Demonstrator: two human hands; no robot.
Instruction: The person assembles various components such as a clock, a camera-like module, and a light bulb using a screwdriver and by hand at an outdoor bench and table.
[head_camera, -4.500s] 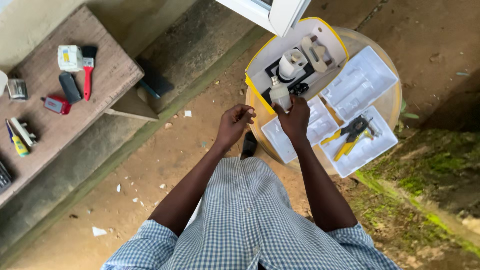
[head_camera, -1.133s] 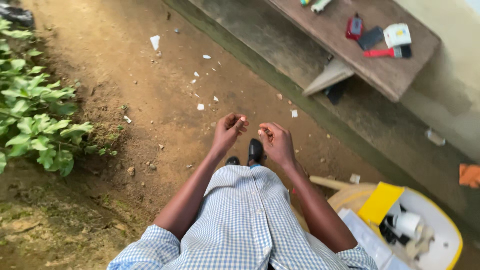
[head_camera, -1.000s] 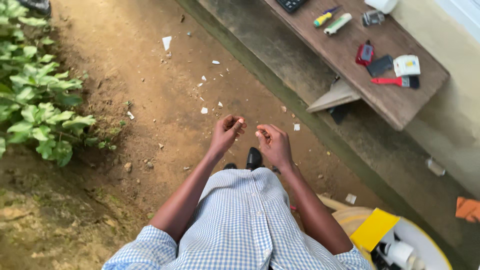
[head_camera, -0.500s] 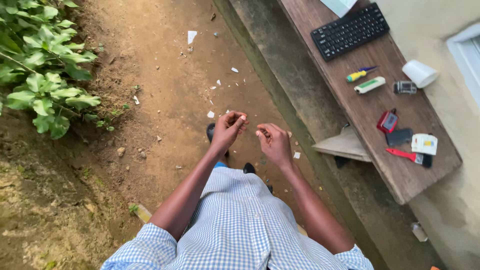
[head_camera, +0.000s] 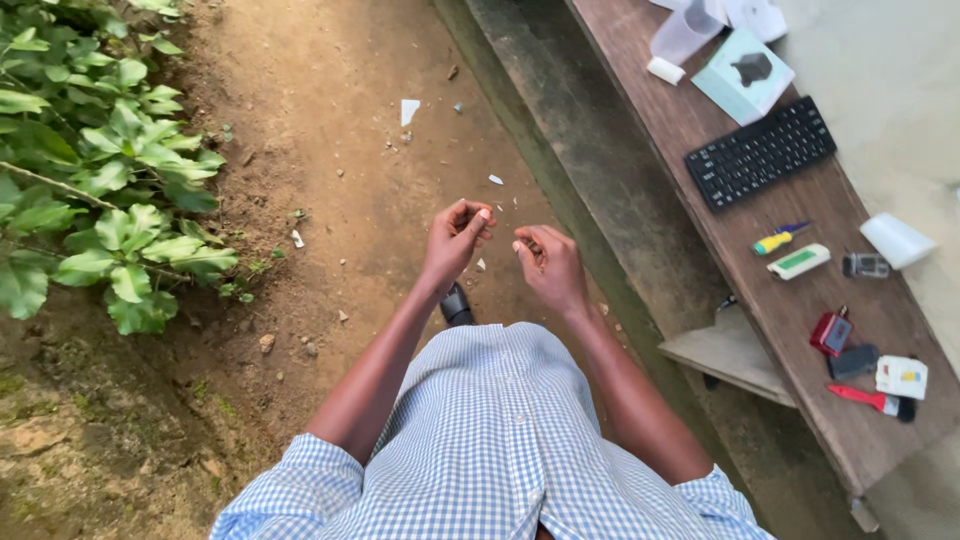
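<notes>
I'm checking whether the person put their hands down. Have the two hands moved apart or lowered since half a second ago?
No. The left hand and right hand are still raised close together above the checked skirt; only the camera turned, shifting the wooden bench.

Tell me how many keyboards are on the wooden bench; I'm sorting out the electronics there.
1. A black keyboard lies on the wooden bench, below a pale green box and above a yellow-handled screwdriver. The bench runs past the frame edge, so more could be hidden.

A blue-and-white checked shirt (head_camera: 480, 440), green leaves (head_camera: 90, 160), brown dirt ground (head_camera: 330, 150), a weathered brown wooden bench (head_camera: 700, 150) bearing a black keyboard (head_camera: 760, 153), a yellow-handled screwdriver (head_camera: 780, 238) and a red-handled tool (head_camera: 868, 399).
</notes>
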